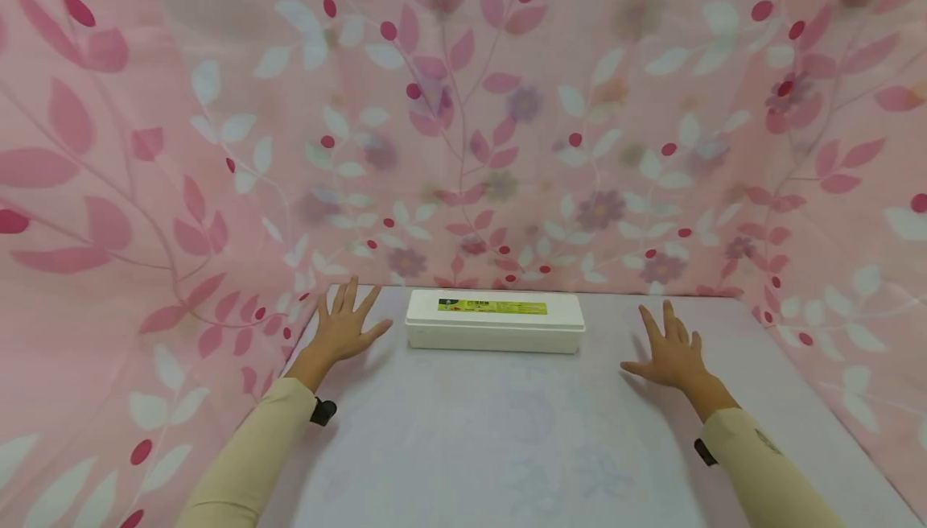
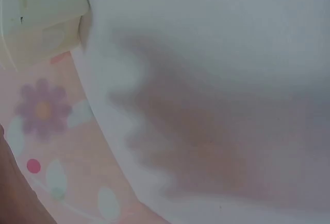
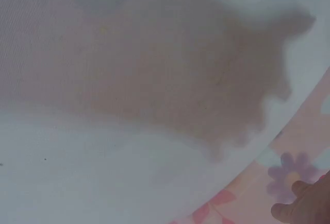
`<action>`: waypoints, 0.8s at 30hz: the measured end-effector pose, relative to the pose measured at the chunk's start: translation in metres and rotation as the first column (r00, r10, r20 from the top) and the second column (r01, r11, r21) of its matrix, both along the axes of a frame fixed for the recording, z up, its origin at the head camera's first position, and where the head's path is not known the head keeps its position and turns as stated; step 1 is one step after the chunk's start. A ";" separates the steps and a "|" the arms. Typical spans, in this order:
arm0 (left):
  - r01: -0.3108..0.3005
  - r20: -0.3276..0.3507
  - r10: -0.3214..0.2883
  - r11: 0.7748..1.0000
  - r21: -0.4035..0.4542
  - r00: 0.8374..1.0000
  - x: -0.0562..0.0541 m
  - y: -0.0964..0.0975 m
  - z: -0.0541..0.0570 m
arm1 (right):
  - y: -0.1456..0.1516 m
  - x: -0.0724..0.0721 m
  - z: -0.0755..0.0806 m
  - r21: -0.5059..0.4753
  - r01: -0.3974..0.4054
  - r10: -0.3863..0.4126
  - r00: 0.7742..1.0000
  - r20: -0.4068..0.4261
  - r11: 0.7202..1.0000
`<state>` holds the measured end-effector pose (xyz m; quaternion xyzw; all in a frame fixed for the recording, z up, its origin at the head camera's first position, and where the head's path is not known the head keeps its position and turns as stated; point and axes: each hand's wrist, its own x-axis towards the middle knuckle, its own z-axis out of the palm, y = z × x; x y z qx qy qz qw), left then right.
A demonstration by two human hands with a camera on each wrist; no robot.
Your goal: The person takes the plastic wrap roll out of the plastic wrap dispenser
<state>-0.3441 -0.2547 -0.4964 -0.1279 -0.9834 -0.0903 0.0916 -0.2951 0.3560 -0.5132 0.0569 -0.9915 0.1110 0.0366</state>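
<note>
A long white lidded box [image 1: 494, 338] with a green and yellow label [image 1: 492, 307] lies near the table's far edge, its lid on. To its left my left hand [image 1: 344, 330] is held with fingers spread, apart from the box. On the other side my right hand [image 1: 673, 355] has its fingers spread too, farther from the box. Neither hand holds anything. In the left wrist view the box's end [image 2: 44, 20] shows at the upper left. Fingertips [image 3: 296, 206] of the right hand appear at the lower right corner of the right wrist view.
The table [image 1: 492, 431] has a pale cloth over it, with faint printing. Pink floral curtains [image 1: 463, 125] hang behind it and at both sides. Both hands cast shadows on the cloth. A small black device [image 1: 323, 411] sits at the left wrist, another black device [image 1: 705, 452] at the right.
</note>
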 end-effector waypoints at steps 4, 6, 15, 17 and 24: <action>-0.005 0.000 0.005 1.000 -0.010 1.000 -0.003 -0.001 -0.001 | -0.003 -0.004 0.004 -0.022 -0.013 0.012 1.000 -0.010 1.000; 0.004 -0.002 -0.005 1.000 -0.007 1.000 -0.006 -0.001 -0.001 | -0.004 -0.003 0.007 -0.029 -0.006 0.006 1.000 0.001 1.000; 0.040 0.062 -0.042 0.999 0.024 0.997 -0.009 0.007 -0.006 | -0.007 0.005 0.004 -0.046 0.009 -0.007 0.999 0.035 0.999; 0.051 0.076 -0.055 0.997 0.051 0.996 -0.009 0.011 -0.005 | -0.009 0.004 0.002 -0.054 0.008 -0.006 0.999 0.037 0.999; 0.082 0.084 -0.086 0.995 0.051 0.993 -0.014 0.018 0.003 | -0.025 -0.012 0.015 -0.056 -0.028 0.030 0.999 0.026 0.998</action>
